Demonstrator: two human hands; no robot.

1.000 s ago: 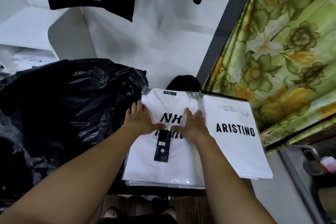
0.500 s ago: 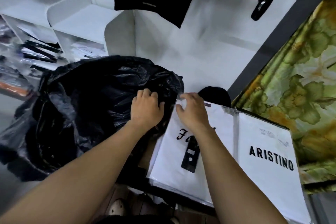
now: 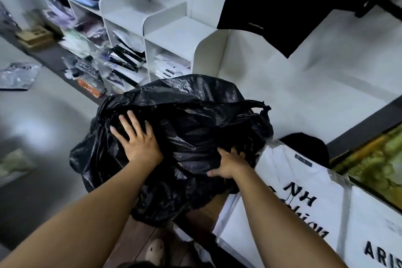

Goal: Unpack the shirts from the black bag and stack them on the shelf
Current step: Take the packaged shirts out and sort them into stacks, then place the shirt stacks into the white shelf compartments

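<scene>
Head view. We note the black bag (image 3: 195,124) bulging under both hands. The left hand (image 3: 140,146) lies flat on the bag's upper left face, fingers (image 3: 133,122) straight and spread apart, forearm reaching in from the lower left. The right hand (image 3: 230,164) sits on the bag's lower right side, thumb out, fingertips sunk into a plastic fold; we cannot tell whether they clamp it. Wrapped white shirts (image 3: 289,172) lie just right of the bag. A white shelf (image 3: 180,32) stands behind the bag.
</scene>
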